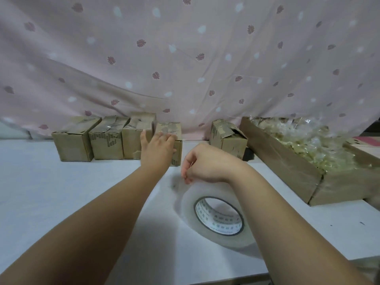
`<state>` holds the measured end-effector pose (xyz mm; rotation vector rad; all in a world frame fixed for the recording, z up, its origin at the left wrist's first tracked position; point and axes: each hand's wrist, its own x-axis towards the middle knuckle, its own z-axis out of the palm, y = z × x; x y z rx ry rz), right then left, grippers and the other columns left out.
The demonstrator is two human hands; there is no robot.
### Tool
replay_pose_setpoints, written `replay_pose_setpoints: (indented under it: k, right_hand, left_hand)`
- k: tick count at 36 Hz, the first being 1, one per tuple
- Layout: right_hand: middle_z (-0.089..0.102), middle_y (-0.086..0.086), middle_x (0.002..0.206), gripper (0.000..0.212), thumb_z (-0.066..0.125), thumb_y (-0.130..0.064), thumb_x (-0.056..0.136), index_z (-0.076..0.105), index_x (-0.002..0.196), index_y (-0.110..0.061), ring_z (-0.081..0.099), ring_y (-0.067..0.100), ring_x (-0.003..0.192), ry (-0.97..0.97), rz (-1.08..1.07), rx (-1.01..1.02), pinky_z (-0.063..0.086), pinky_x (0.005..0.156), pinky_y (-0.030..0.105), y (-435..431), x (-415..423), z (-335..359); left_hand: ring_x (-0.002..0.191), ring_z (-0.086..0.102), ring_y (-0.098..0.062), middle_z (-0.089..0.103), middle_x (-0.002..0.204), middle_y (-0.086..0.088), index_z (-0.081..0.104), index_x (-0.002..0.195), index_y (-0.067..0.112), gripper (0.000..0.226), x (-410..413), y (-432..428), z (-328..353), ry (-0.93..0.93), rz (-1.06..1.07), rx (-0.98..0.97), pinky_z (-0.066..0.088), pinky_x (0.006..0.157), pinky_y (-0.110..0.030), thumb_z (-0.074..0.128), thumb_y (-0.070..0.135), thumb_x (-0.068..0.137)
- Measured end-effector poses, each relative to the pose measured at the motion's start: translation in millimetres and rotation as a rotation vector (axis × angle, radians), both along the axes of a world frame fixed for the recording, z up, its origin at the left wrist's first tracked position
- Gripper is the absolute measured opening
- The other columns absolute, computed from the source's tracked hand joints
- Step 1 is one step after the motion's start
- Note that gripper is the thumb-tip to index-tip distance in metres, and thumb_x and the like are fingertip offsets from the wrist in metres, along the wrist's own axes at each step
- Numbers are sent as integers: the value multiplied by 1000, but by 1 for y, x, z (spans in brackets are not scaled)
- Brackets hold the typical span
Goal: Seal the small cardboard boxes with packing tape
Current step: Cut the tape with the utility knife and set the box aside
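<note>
At twelve o'clock the left hand (159, 144) lies spread on the fourth small box (174, 140) in the row; press the tape flat along its seam. Nearer, the right hand (202, 163) curls loosely — pinching what, I cannot tell — above the tape roll (213, 217). White table (51, 182), patterned curtain (185, 58) behind.
</note>
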<state>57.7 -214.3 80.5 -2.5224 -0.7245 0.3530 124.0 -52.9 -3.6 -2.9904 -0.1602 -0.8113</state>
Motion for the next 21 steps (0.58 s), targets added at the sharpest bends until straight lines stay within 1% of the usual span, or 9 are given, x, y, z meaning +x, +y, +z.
replay_pose_setpoints:
  k: [2, 5, 9, 12, 15, 17, 18, 20, 21]
  right_hand:
    - [66, -13, 63, 31, 55, -5, 82, 68, 63, -25, 58, 9, 70, -13, -5, -18, 48, 65, 23, 2, 1, -1]
    - [70, -11, 70, 28, 57, -7, 80, 69, 63, -26, 65, 13, 83, -35, -3, -49, 54, 79, 34, 6, 1, -2]
    - [73, -6, 80, 20, 59, -8, 82, 73, 74, -21, 65, 15, 87, -20, 5, -73, 53, 81, 34, 10, 0, 0]
    - [75, -3, 86, 17, 61, -11, 82, 74, 77, -20, 66, 17, 92, -15, 2, -84, 53, 84, 36, 12, 2, -1]
    - [75, -3, 86, 18, 61, -11, 81, 72, 72, -22, 66, 18, 92, -12, -1, -85, 53, 84, 37, 12, 2, -1]
    - [75, -2, 87, 17, 62, -11, 82, 74, 75, -20, 66, 18, 93, -6, -6, -80, 53, 85, 37, 12, 2, -1]
    - [75, -2, 87, 16, 62, -10, 82, 74, 76, -19, 66, 18, 94, -4, -9, -80, 53, 86, 37, 12, 2, -1]
    - [75, -2, 87, 17, 62, -10, 81, 73, 73, -21, 67, 19, 95, -3, -20, -87, 54, 90, 39, 14, 3, -2]
    - [75, -1, 88, 18, 62, -10, 81, 72, 72, -22, 67, 19, 95, -5, -24, -94, 54, 91, 41, 15, 3, -2]
  left_hand:
    - [132, 40, -16, 51, 140, 4, 47, 131, 23, 32, 9, 3, 0, 0, 12, 29, -1, 106, -47, 45, 28, 100]
    - [127, 45, -18, 54, 135, 3, 47, 129, 21, 31, 21, 7, -2, 10, 19, 97, 6, 106, -45, 45, 26, 98]
    - [130, 42, -20, 50, 139, -2, 40, 136, 16, 40, 27, 9, -2, 32, 64, 165, -1, 114, -52, 46, 19, 97]
    - [141, 29, -23, 40, 148, -6, 31, 143, 11, 48, 27, 6, 2, 66, 80, 201, -9, 114, -55, 41, 11, 96]
    - [149, 5, -23, 19, 158, -8, 13, 151, 7, 56, 23, 0, 7, 113, 105, 237, -12, 113, -57, 32, 18, 99]
    - [149, -2, -22, 11, 161, -7, 6, 153, 8, 59, 15, -4, 9, 79, 80, 115, -11, 115, -53, 31, 19, 101]
    - [149, 1, -22, 13, 160, -6, 10, 153, 8, 58, 8, -6, 10, 23, 43, -5, -8, 116, -50, 33, 19, 101]
    - [144, 21, -25, 32, 152, -10, 31, 147, 7, 50, -9, -8, 13, -107, -104, -270, 8, 116, -40, 41, 15, 99]
    - [135, 34, -27, 45, 142, -11, 45, 139, 6, 41, -19, -10, 15, -152, -187, -412, 21, 109, -33, 43, 12, 98]
